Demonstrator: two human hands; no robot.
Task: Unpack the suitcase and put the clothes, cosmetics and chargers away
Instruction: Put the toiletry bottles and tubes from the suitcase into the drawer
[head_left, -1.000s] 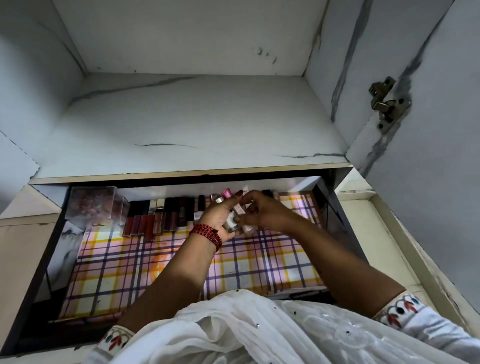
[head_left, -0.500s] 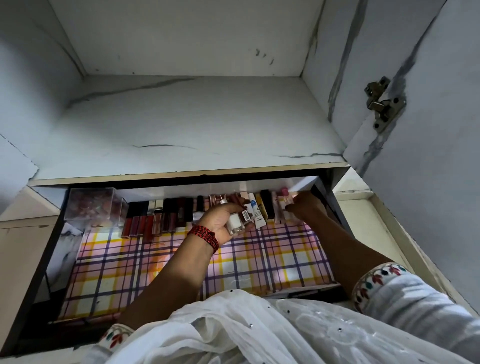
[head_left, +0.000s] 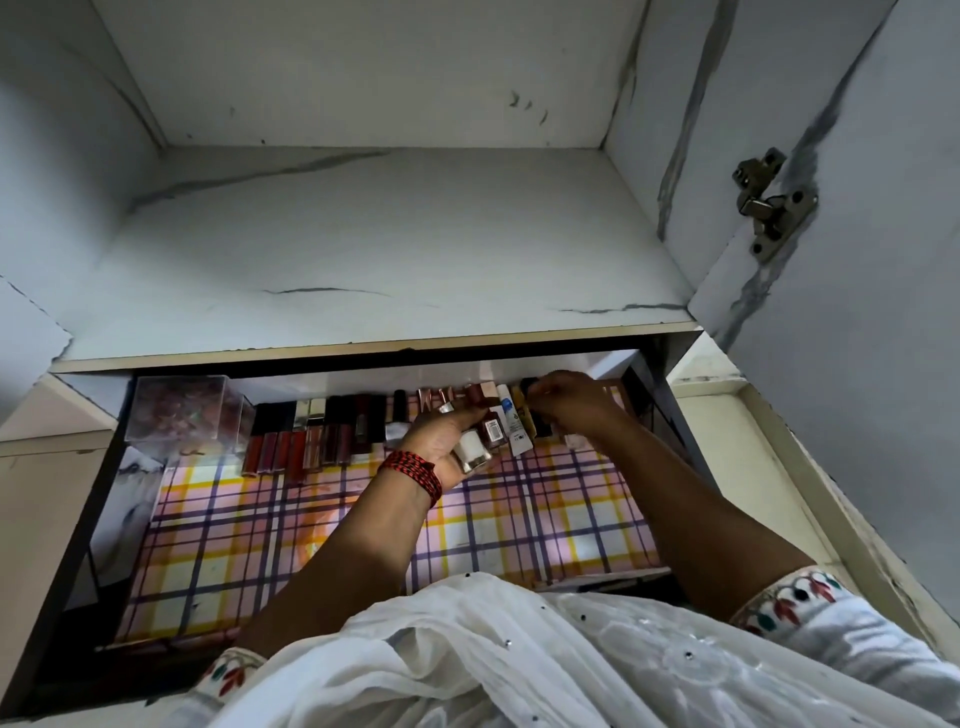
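Drawer liner (head_left: 311, 545): plaid; pink, yellow and white squares, dark purple lines.
Shelf (head_left: 363, 249): white, marble pattern, grey veins.
Tubes (head_left: 291, 452): dark red and brown, black caps.
Bottle (head_left: 470, 446): white.
Wrist thread (head_left: 413, 470): red and black.
Sleeve cuff (head_left: 789, 608): white, red and teal leaf embroidery.

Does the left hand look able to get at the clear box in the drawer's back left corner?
Probably only to touch it, not grasp it: the way to the clear box over the checked liner is free, but the left hand holds small bottles.
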